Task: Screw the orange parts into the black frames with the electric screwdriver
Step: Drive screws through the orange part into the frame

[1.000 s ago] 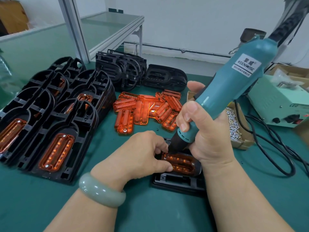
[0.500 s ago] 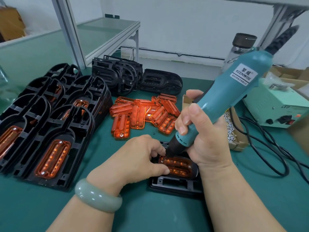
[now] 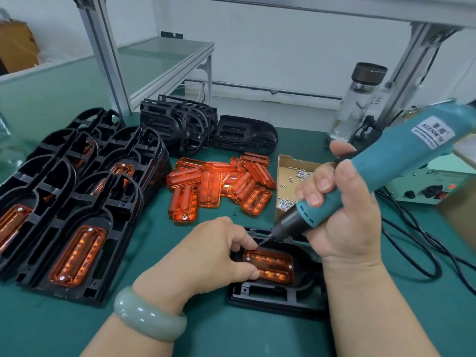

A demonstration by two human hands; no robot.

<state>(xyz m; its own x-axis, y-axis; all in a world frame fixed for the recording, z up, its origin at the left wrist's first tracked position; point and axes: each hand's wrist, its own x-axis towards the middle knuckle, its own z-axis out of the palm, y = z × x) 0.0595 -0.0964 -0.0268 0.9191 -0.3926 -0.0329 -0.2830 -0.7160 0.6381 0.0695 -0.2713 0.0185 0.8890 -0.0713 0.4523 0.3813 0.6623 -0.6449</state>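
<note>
While the right hand (image 3: 342, 217) wraps its fingers tight round the teal electric screwdriver (image 3: 381, 173), the tool slants down to the left, its dark bit tip just beside the left forefinger. Whether the tip touches anything cannot be told.

The left hand (image 3: 213, 251), with a pale green bangle (image 3: 149, 318) on its wrist, has curled fingers. Forefinger and thumb pinch the left end of the translucent orange plastic part (image 3: 273, 264). That part sits in the recess of the black plastic frame (image 3: 278, 297), which lies flat on the green desk (image 3: 231, 336) between the two forearms. A small silver screw head shows at each end of the part.

Beyond the left hand lies a loose heap of orange parts (image 3: 219, 184). Just right of it is an open cardboard box (image 3: 283, 161) with small silver screws (image 3: 301, 173) inside. On the left of the desk stand stacks of black frames with orange parts fitted (image 3: 77, 215). Bare black frames (image 3: 180, 124) are at the back, beside an aluminium post (image 3: 103, 52).

Behind the right hand stands a clear glass bottle with a dark cap (image 3: 358, 104). A pale green power box (image 3: 425, 189) sits under the tool's body, and black cables (image 3: 412, 240) loop across the desk on the right.
</note>
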